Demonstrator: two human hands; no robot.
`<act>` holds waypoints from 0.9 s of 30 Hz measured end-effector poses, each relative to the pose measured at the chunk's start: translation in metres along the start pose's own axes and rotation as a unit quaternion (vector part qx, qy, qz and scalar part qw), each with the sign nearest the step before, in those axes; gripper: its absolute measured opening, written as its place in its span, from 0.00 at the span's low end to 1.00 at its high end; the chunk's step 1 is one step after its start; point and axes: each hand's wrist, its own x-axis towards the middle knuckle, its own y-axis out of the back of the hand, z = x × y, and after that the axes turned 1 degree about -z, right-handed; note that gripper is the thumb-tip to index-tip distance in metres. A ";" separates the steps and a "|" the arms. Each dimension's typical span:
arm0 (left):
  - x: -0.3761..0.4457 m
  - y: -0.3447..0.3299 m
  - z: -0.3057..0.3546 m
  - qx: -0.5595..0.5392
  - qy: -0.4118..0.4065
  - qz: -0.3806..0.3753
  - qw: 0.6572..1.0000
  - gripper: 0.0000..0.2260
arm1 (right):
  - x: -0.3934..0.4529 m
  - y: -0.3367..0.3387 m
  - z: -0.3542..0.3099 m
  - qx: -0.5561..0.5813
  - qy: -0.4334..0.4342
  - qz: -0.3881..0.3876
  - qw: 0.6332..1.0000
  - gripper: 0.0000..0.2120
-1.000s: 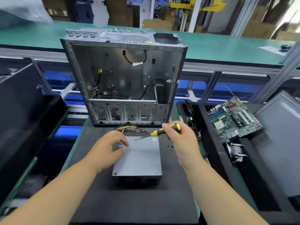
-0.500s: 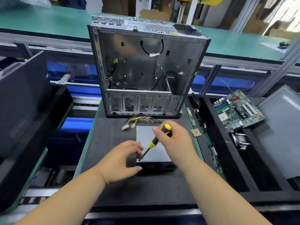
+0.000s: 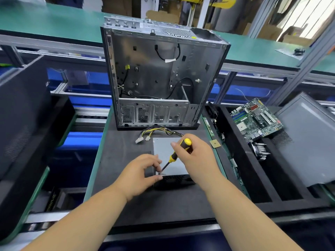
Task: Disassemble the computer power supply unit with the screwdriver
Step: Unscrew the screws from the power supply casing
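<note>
Power supply unit (image 3: 167, 156): top plate smooth grey sheet metal, satin sheen; near side black, perforated. Screwdriver (image 3: 178, 151): handle glossy yellow-and-black plastic, shaft dark bare metal. Desk (image 3: 117, 160) covered in a black matt mat, finely grainy, foam-like; edge strip green. Computer case (image 3: 155, 78): unpainted galvanised-looking steel, dull grey, stamped and punched, with black rubbery cables inside. Cable bundle (image 3: 154, 132): yellow and black plastic-sheathed wires, whitish plastic plugs. Motherboard (image 3: 257, 118): green glossy board. Conveyor surface (image 3: 54, 22): green, matt, smooth.
</note>
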 end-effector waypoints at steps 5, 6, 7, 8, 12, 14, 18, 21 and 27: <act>-0.003 -0.003 -0.003 -0.020 0.006 0.008 1.000 0.10 | -0.005 -0.003 -0.001 -0.010 0.010 0.007 1.000 0.11; -0.003 -0.004 -0.003 -0.023 0.008 0.010 1.000 0.11 | -0.006 -0.003 -0.001 -0.015 0.014 0.010 1.000 0.11; -0.003 -0.004 -0.004 -0.027 0.010 0.012 1.000 0.11 | -0.007 -0.003 -0.001 -0.024 0.017 0.012 0.999 0.11; -0.004 -0.005 -0.004 -0.032 0.013 0.015 0.999 0.11 | -0.008 -0.004 -0.001 -0.038 0.021 0.012 0.999 0.11; -0.004 -0.006 -0.005 -0.047 0.023 0.022 0.998 0.11 | -0.010 -0.005 -0.006 -0.101 0.039 0.004 0.994 0.10; -0.002 -0.007 -0.005 -0.048 0.027 0.028 0.998 0.11 | -0.009 -0.007 -0.009 -0.104 0.053 0.002 0.993 0.08; 0.000 -0.008 -0.005 -0.059 0.036 0.036 0.997 0.12 | -0.002 -0.018 -0.015 0.111 -0.016 -0.045 0.993 0.08; 0.001 -0.008 -0.008 -0.059 0.038 0.034 0.997 0.11 | -0.001 -0.030 -0.016 0.307 -0.026 -0.068 0.949 0.03; 0.002 -0.006 -0.010 -0.055 0.032 0.024 0.998 0.09 | 0.004 -0.043 -0.015 0.399 0.002 -0.038 0.916 0.11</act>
